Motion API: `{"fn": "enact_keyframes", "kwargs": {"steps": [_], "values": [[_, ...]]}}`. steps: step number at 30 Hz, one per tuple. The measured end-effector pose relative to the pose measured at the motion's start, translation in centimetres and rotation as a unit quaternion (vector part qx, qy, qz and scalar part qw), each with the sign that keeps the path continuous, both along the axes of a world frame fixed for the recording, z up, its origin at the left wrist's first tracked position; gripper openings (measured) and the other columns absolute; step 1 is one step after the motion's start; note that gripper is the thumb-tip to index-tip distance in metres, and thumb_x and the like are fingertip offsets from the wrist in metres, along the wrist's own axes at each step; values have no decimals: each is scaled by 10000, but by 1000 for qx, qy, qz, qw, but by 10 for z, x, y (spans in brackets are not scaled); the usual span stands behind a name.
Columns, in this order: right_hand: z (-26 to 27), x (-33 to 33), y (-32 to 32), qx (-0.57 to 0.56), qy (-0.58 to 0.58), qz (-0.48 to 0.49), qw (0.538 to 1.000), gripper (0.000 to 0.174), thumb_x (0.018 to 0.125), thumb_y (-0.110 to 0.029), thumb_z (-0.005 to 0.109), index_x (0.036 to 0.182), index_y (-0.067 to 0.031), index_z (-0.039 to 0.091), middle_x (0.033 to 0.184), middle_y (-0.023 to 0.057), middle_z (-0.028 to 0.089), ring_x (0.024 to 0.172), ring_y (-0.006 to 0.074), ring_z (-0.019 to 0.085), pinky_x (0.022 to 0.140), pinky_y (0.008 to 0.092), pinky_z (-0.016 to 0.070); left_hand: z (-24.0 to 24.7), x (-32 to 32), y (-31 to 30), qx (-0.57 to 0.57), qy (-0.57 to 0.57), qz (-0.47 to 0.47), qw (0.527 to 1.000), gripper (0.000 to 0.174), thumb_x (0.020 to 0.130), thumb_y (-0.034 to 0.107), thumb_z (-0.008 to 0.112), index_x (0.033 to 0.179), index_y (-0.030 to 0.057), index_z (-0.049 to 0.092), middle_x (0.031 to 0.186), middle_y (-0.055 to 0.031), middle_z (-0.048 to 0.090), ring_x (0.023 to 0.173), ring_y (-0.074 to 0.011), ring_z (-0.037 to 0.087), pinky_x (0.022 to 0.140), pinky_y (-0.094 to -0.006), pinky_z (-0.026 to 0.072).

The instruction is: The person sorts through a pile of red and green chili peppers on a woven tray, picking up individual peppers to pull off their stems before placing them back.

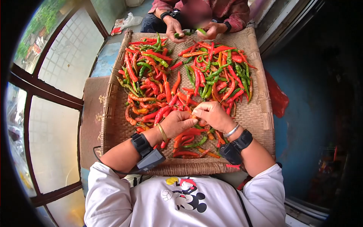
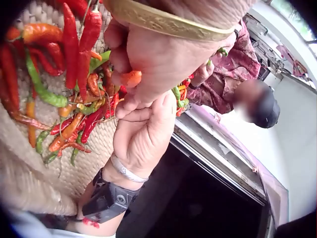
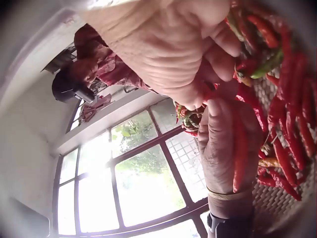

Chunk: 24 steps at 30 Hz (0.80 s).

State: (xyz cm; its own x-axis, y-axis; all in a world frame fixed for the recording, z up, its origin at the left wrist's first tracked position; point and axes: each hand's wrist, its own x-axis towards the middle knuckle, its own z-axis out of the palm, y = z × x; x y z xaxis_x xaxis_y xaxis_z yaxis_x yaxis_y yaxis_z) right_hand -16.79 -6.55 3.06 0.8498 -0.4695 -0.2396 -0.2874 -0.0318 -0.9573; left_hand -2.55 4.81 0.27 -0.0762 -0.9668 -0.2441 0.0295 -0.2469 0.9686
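Both hands meet over the woven tray (image 1: 266, 109). The left hand (image 1: 177, 123), with a gold bangle, curls its fingers round a red chili pepper (image 3: 240, 153) that lies along its palm in the right wrist view. An orange-red tip (image 2: 131, 78) pokes out between the left hand's fingers (image 2: 168, 54) in the left wrist view. The right hand (image 1: 215, 115), wearing a silver bangle, pinches at the pepper's end against the left thumb; the exact grip point is hidden by fingers. Red and green peppers (image 1: 153, 87) lie under and around the hands.
Across the tray a second person's hands (image 1: 176, 30) hold green peppers. Another pepper pile (image 1: 227, 72) lies at the tray's far right. Framed windows (image 1: 55, 140) stand on the left; a red bag (image 1: 278, 96) hangs beside the tray's right edge.
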Motion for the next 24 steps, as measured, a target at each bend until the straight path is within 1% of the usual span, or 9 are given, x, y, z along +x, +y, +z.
{"fn": "enact_keyframes", "kwargs": {"steps": [5,9,10,13,15,18,21,22,24], "values": [[22,-12,-31,43,3,-174,984,180,831,-205,549,802,-38,611,636,-3,560,495,62,505,452,192,421,9,2,-2,73,48,84,993,353,903,326,453,961,6,590,643,18,522,549,-47,460,498,-192,403],[5,-36,-73,226,-264,-305,887,281,870,-327,503,909,-56,566,673,23,589,530,101,541,490,241,468,0,6,-3,45,43,105,992,319,893,293,479,922,-4,590,599,6,516,531,-57,462,470,-211,371],[4,-37,-78,262,-286,-350,853,345,872,-372,485,985,-48,522,728,47,601,595,122,566,545,267,488,-1,5,-4,40,4,104,994,301,889,272,485,903,-8,593,600,9,518,531,-55,461,471,-211,372],[10,-34,-63,292,-212,-365,858,420,866,-396,483,1058,-23,463,832,86,602,691,136,581,591,270,490,-13,5,-3,72,-22,132,988,212,847,201,536,864,3,608,614,-23,561,538,-86,507,499,-239,409],[11,-25,-50,298,-175,-364,865,403,861,-371,501,1045,-14,484,798,84,605,647,131,581,556,258,487,-13,11,-4,-17,-239,104,965,166,804,175,579,864,25,617,642,-73,596,568,-130,562,544,-271,447],[18,-16,-32,246,-136,-238,930,282,862,-253,515,1010,-14,535,736,60,603,563,91,570,463,203,452,-11,15,-3,-37,-263,119,957,135,768,157,603,850,52,626,684,-98,617,604,-174,593,578,-294,468],[8,-11,-22,123,-30,-101,987,253,850,-196,528,1023,-13,547,738,41,594,591,63,561,476,186,438,-8,18,-4,-43,-283,119,951,128,750,146,609,850,68,629,690,-100,618,625,-207,602,594,-306,474],[12,-8,-13,20,36,-61,997,234,825,-169,556,989,-2,570,748,28,587,619,80,566,514,220,451,-9,19,-5,-48,-316,103,942,149,736,117,619,873,59,628,699,-88,618,631,-186,596,610,-293,475],[-13,-7,-7,-247,29,24,968,238,757,-178,612,942,-28,596,810,91,603,709,217,599,628,330,476,-14,21,-5,-52,-349,88,932,177,723,88,630,895,50,628,708,-77,619,636,-166,590,626,-280,476]]}}
